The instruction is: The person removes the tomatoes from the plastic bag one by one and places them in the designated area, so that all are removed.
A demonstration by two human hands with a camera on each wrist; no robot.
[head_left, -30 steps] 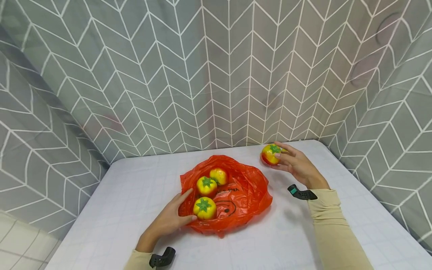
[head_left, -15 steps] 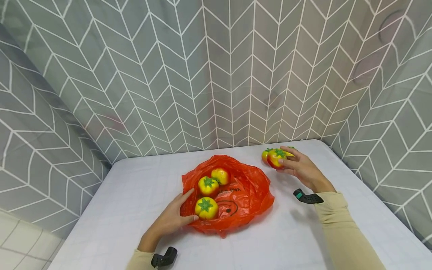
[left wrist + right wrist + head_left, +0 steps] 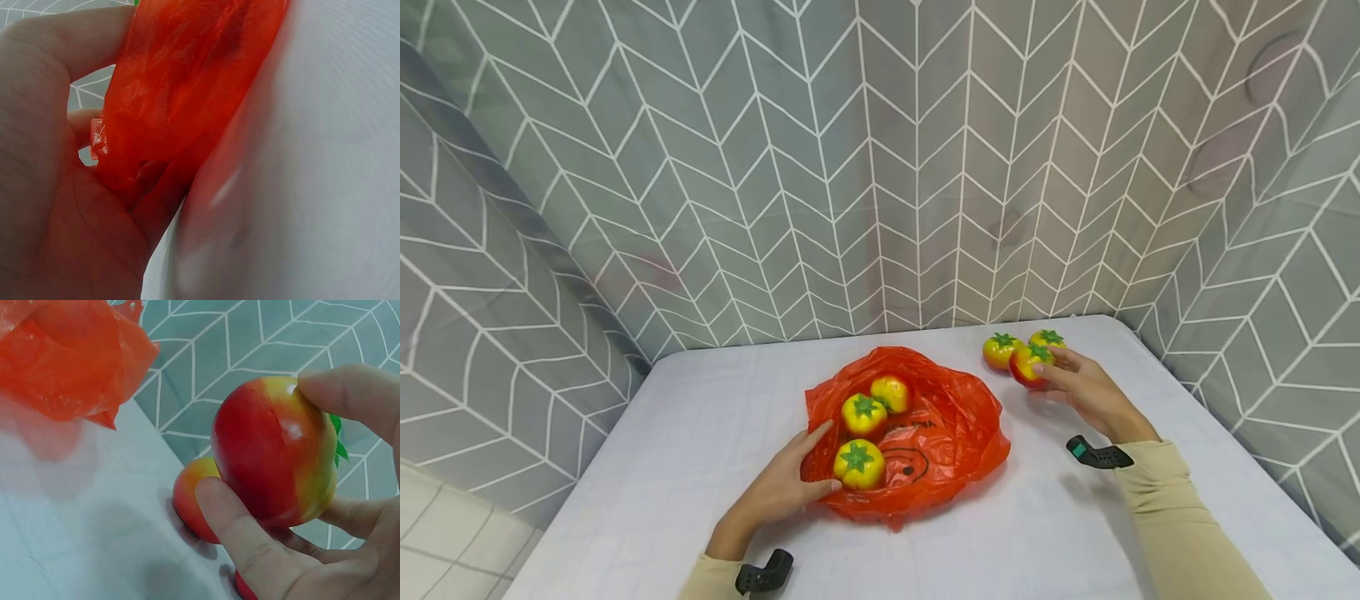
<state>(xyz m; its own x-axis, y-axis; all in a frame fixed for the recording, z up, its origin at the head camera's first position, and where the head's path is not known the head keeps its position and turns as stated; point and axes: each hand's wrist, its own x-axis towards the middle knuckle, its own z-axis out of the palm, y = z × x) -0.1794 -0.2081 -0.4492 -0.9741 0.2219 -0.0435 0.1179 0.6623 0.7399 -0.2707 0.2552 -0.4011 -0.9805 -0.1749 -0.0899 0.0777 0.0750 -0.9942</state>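
My right hand (image 3: 1086,392) pinches a red-and-yellow tomato (image 3: 275,453) with a green star-shaped top, thumb on one side and fingers on the other. It is in front of a second tomato (image 3: 1001,352) and a third tomato (image 3: 1047,337) at the back right of the table. An open red plastic bag (image 3: 947,433) lies mid-table, its mouth facing up. Inside its left half are three more tomatoes (image 3: 859,464). At the bag's left side my left hand (image 3: 778,483) holds the rim; in the left wrist view the thin plastic (image 3: 181,81) lies within the grasp, partly covering the fingers.
A white cloth covers the table (image 3: 700,417). Grey curtains (image 3: 910,167) with white zigzag lines hang right behind its back edge and along both sides. Pale floor tiles (image 3: 452,533) show at the lower left.
My right hand and its tomato have moved right and nearer to me, so the two tomatoes behind have come into sight. The left hand stays at the bag's rim.
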